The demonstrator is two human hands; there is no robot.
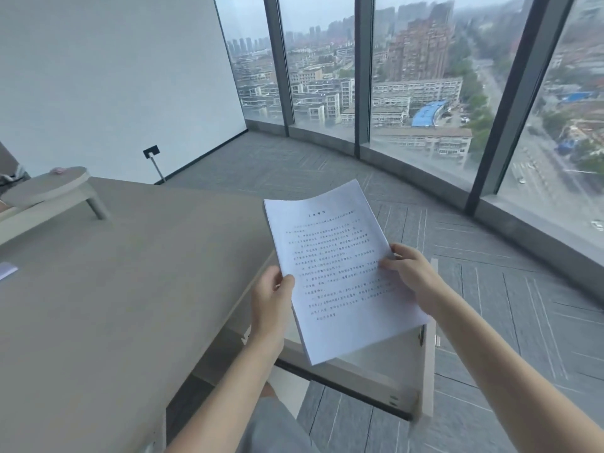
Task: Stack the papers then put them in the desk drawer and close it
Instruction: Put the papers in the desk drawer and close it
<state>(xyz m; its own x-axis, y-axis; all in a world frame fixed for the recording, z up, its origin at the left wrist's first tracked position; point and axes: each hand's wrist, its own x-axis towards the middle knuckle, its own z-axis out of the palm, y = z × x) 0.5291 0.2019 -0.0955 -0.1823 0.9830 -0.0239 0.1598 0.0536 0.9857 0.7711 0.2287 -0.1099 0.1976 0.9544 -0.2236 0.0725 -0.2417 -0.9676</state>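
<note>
A stack of white printed papers [336, 266] hangs in the air, held by both hands above the pulled-out desk drawer [425, 371]. My left hand [269, 302] grips the stack's left edge with the thumb on top. My right hand [408, 273] pinches its right edge. The drawer sticks out from the right side of the grey desk [114, 289]; its inside is mostly hidden by the papers and my arms.
A small raised stand [55, 188] sits at the desk's far left. A bit of white paper [7, 270] shows at the left frame edge. Grey carpet floor [490, 289] and tall windows [425, 93] lie to the right.
</note>
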